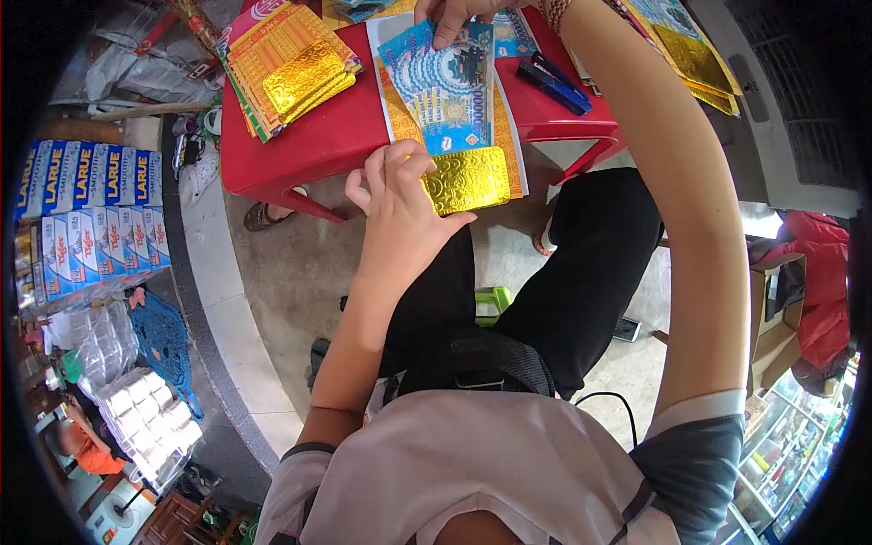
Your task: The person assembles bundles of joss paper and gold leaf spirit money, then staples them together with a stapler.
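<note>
Left hand (395, 195): grip closed, thumb and fingers pinching the left edge of a gold embossed foil sheet (468, 180) at the near edge of the red plastic bench (309, 136).

Right hand (454, 14): mostly cut off by the frame, fingertips on a blue printed paper note (445, 86); grip cannot be told.

Foil-topped yellow paper stack (291, 68) lies well left.
</note>
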The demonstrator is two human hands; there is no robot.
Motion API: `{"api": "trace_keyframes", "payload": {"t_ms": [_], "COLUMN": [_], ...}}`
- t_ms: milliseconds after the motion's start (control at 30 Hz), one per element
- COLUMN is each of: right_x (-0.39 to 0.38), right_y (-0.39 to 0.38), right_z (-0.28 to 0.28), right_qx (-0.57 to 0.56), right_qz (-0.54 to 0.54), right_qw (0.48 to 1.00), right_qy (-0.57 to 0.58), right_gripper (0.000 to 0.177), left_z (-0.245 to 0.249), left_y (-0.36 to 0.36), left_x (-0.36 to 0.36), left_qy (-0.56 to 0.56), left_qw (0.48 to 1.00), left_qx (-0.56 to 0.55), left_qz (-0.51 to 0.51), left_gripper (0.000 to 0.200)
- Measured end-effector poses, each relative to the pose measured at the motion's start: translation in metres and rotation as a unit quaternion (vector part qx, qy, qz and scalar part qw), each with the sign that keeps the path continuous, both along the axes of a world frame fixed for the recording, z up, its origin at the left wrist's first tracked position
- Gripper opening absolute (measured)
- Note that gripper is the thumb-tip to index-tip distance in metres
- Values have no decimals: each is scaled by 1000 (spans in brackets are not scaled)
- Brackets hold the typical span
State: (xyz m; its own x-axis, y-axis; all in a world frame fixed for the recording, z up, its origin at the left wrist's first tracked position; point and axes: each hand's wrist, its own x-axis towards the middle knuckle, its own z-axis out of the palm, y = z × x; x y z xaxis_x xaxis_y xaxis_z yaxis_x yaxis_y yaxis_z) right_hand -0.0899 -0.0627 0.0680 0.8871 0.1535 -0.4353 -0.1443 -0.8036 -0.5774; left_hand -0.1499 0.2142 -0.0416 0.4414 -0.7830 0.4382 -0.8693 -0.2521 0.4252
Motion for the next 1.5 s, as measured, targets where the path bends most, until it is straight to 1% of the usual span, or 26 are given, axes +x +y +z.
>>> {"api": "trace_keyframes", "payload": {"t_ms": [167, 233, 267, 367, 500, 600, 667, 700, 767, 900, 967, 1000, 1067, 1167, 1400, 1500], "right_x": [4, 5, 8, 4, 2, -2, -6, -7, -11, -15, -12, -12, -15, -18, -26, -27], "right_y": [-1, -1, -3, 3, 3, 5, 6, 10, 15, 16, 15, 17, 23, 23, 25, 25], "right_z": [-3, -3, -7, -6, -21, -33, -43, -40, -33, -40, -43, -44, -49, -55, -53, -55], "right_qx": [-8, -13, 4, -17, 6, 7, 50, 50, 29, 31, 54, 52, 67, 82, 72, 82], "right_qz": [5, 15, 25, 27, 48, 47, 21, 22, 18, 8, 32, 33, -13, -14, -19, -28], "right_qw": [1000, 1000, 999, 999, 999, 999, 998, 998, 999, 999, 997, 997, 994, 995, 996, 996], "right_qy": [-3, 6, 26, 15, 7, 23, -24, -24, 38, 0, 40, 38, 83, 62, 53, 29], "right_gripper": [25, 25, 24, 23, 23, 27, 36, 36, 44, 44, 43, 43, 27, 24, 26, 29], "left_z": [-1, 0, 0, 0, -3, -4, -5, -6, -6, -6, -6, -5, -5, -7, -9, -12], "left_y": [0, 0, 0, 0, 0, 1, 1, 1, 1, 0, 0, -2, -1, -2, -1, 0], "left_x": [4, 4, 4, 3, 3, 2, 2, 2, 1, 0, 1, 2, 1, 1, 1, 2], "left_qy": [9, 5, -1, 4, -3, -1, -5, -4, 1, -9, -9, -11, -13, -7, -9, 14], "left_qw": [1000, 1000, 1000, 1000, 1000, 999, 999, 999, 999, 999, 999, 999, 999, 998, 998, 998], "left_qx": [5, 1, -1, -10, -16, -26, -30, -29, -36, -42, -42, -44, -45, -56, -54, -62], "left_qz": [-8, -12, -14, -16, -16, -19, -18, -18, -18, -14, -13, -12, -10, -16, -14, -28], "left_gripper": [94, 93, 92, 89, 86, 85, 85, 85, 84, 84, 84, 84, 83, 83, 82, 82]}}
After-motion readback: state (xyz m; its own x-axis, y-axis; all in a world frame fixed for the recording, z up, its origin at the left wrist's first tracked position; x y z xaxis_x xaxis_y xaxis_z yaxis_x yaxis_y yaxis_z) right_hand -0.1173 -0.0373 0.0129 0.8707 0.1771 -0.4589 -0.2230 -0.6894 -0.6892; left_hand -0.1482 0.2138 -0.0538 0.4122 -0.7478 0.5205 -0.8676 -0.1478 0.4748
